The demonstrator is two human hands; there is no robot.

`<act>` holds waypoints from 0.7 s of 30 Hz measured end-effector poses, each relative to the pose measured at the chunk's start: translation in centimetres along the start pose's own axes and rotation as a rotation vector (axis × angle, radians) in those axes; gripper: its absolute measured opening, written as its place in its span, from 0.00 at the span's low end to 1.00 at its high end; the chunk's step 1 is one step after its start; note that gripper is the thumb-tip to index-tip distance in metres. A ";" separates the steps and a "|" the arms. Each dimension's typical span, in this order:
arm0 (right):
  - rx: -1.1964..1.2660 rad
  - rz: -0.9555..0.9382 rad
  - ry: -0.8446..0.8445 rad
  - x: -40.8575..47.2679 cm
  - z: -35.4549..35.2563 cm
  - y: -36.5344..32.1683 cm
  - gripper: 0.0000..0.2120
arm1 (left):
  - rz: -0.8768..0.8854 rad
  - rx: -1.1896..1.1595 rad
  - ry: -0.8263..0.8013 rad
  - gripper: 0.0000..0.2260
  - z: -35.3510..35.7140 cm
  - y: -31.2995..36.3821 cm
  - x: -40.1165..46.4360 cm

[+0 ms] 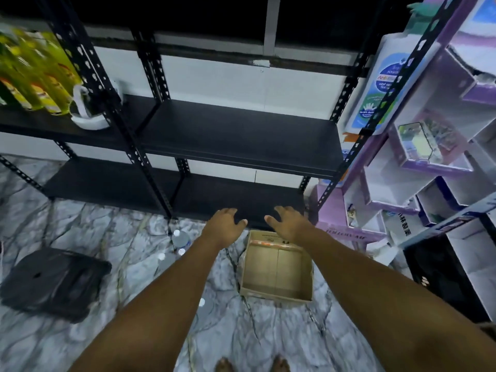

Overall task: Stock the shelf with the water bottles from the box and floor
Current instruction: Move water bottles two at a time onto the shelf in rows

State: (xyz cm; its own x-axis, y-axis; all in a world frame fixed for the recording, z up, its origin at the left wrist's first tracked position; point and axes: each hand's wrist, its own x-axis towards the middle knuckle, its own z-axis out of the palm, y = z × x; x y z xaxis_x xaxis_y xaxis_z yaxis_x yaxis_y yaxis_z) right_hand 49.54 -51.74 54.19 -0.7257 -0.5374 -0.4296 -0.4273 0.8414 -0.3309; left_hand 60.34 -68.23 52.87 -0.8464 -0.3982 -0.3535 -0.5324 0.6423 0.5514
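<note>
- Left hand (pixel 224 224): stretched forward, palm down, fingers spread and loosely bent; holds nothing; hangs over the front edge of the lowest shelf board.
- Right hand (pixel 288 221): alongside at 3 o'clock of the left hand, likewise spread, palm down, holding nothing; just past the far rim of the box.
- Box (pixel 277 267): open cardboard, on the floor beneath the right forearm, at 5 o'clock of the right hand; its inside shows only bare cardboard.
- Water bottles (pixel 180 238): clear, white-capped, standing on the floor at 8 o'clock of the left hand, near the shelf's front post; a few caps show, blurred, count unclear. One more cap (pixel 201 302) shows beside the left forearm.
- Shelf (pixel 241 135): black metal rack with perforated posts; middle and bottom boards bare.
- Floor (pixel 80 218): grey marble pattern.
- Black bag (pixel 53 280): lying flat on the floor at 8 o'clock of the bottles, well apart.
- Yellow bottles (pixel 35 76): on the neighbouring rack at 10 o'clock, with a white jug (pixel 88 108) beside them.
- Purple-and-white cartons (pixel 429 157): stacked at 3 o'clock of the shelf.
</note>
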 end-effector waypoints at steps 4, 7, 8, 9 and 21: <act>0.023 -0.037 -0.066 1.0 2.7 -2.0 0.32 | -0.031 -0.063 0.005 0.29 0.7 -3.6 -1.0; 0.021 -0.049 -0.117 1.9 4.9 -3.7 0.31 | -0.092 -0.128 -0.011 0.29 1.4 -6.8 -1.4; 0.020 -0.056 -0.128 2.2 5.6 -4.2 0.31 | -0.117 -0.144 -0.010 0.29 1.5 -7.9 -1.4; 0.021 -0.066 -0.134 2.5 6.4 -4.7 0.31 | -0.136 -0.156 -0.004 0.30 1.6 -8.8 -1.4; -0.033 -0.205 -0.258 10.6 13.8 -8.5 0.29 | -0.313 -0.282 0.087 0.30 4.3 -17.7 1.2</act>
State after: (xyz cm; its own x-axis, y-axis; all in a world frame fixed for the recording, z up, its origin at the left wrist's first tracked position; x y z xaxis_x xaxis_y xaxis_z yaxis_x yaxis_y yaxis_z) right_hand 52.89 -65.37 40.81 -0.4636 -0.6890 -0.5571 -0.5708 0.7131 -0.4070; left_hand 68.81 -77.29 39.41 -0.6348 -0.6067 -0.4784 -0.7347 0.2823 0.6169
